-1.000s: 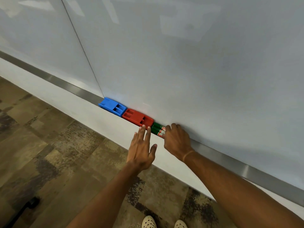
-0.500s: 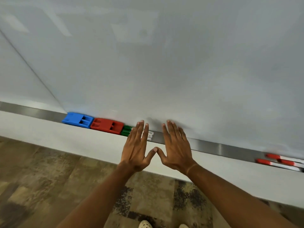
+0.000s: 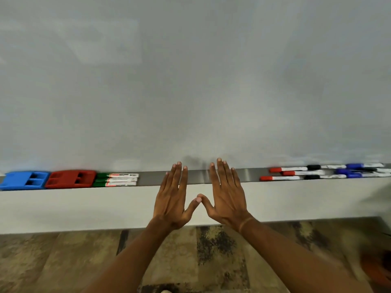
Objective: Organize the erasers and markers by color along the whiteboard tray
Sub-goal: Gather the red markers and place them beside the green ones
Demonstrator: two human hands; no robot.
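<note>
On the whiteboard tray (image 3: 249,174), the blue eraser (image 3: 24,180), red eraser (image 3: 70,178) and green markers (image 3: 116,179) sit grouped at left. The red, black and blue markers (image 3: 325,171) at right look roughly clustered, perhaps needing tidying. The left hand (image 3: 172,199) and right hand (image 3: 227,197) are spread flat and empty, thumbs touching.

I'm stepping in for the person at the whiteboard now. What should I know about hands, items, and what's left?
Left hand and right hand: both open, flat, empty, thumbs touching, in front of a bare stretch of the tray.
Done, at left: blue eraser, red eraser, then the green markers, side by side.
Left, at right: red markers, black markers and blue markers lie mixed and overlapping; these need grouping by colour.
</note>
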